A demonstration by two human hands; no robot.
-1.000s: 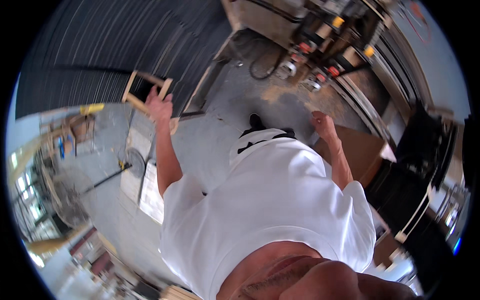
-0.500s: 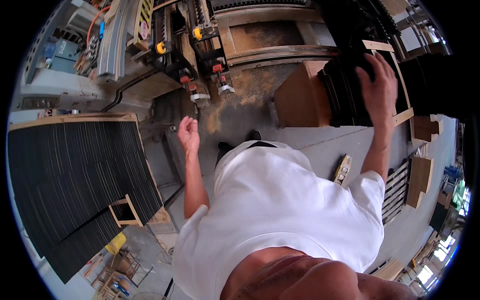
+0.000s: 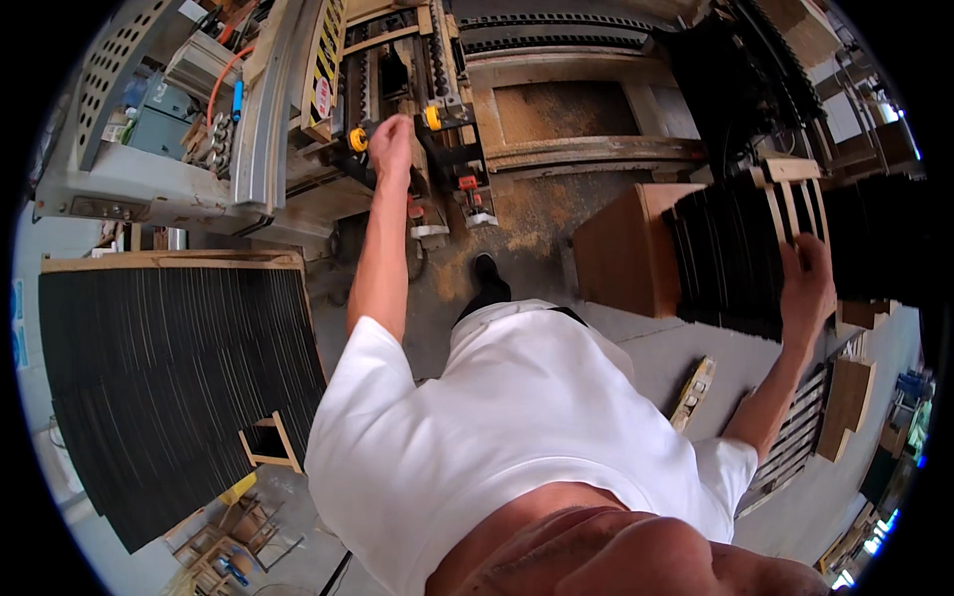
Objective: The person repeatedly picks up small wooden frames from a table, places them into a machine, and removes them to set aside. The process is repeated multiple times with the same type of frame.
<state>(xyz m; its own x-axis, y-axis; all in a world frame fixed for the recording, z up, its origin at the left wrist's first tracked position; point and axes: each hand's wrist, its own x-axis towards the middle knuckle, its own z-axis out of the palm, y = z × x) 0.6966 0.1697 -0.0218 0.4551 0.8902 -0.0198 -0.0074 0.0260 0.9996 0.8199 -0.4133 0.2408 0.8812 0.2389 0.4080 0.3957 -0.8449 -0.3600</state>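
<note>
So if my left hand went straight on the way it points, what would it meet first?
Probably the machine: in the picture, your left hand points between its yellow knobs. Depth is unclear, so it might pass above.

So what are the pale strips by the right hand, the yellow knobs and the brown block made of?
The pale strips look like bare wood: tan and dull. The yellow knobs are probably plastic, evenly bright and smooth. The brown block could be cardboard or wooden board; its plain, flat, matt sides leave that open.
</note>
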